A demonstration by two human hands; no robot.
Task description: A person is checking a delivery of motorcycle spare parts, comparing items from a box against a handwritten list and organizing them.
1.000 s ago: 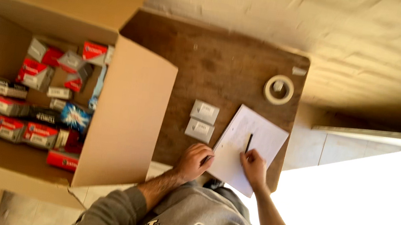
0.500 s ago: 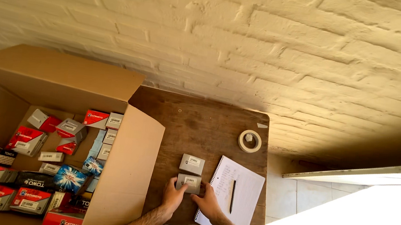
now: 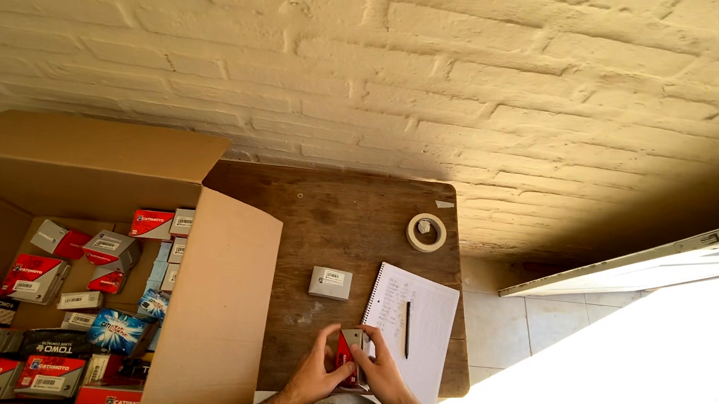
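We grasp the small red-and-grey box (image 3: 350,354) with both hands; left hand (image 3: 318,371) and right hand (image 3: 383,374) clasp it from either side. It sits above the wooden table (image 3: 347,228), just beside the spiral notepad (image 3: 426,327).

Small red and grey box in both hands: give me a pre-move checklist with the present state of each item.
1. Small red and grey box gripped by both the left hand and the right hand: ok.
2. Box held over the wooden table, not past its edge: ok.
3. Second grey box lies apart from the hands, untouched: ok.
4. Pen rests on the spiral notebook, beside the right hand: ok.
5. Large cardboard box stands open at the left, with small boxes inside: ok.
6. Whether the held box is sealed or opened: cannot tell.
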